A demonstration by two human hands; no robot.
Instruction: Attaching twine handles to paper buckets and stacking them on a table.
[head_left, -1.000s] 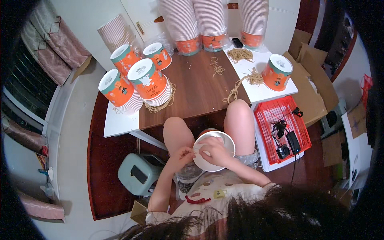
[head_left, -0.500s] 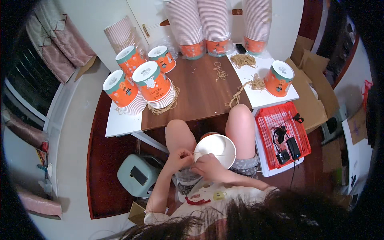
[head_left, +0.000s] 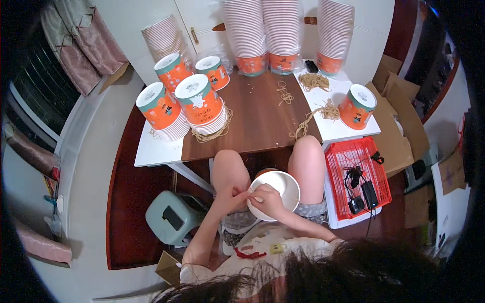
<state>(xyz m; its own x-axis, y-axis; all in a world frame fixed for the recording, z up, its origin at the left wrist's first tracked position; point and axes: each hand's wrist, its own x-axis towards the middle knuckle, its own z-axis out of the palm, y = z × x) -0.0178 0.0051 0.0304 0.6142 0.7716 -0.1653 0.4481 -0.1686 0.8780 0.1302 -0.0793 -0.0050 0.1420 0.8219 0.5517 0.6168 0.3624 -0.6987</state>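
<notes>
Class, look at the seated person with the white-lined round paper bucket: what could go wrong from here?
The white-lined round paper bucket between the thighs might tip if they part. The left hand and right hand, fingers close together by its rim, could dent it. The loose beige string near the right knee may snag.

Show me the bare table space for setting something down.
Widest patch: the brown tabletop's middle, between the upturned buckets at left and the twine at right. Crowded: the far edge, with wrapped bucket stacks, and the white right end, with twine and a lone upturned bucket.
</notes>
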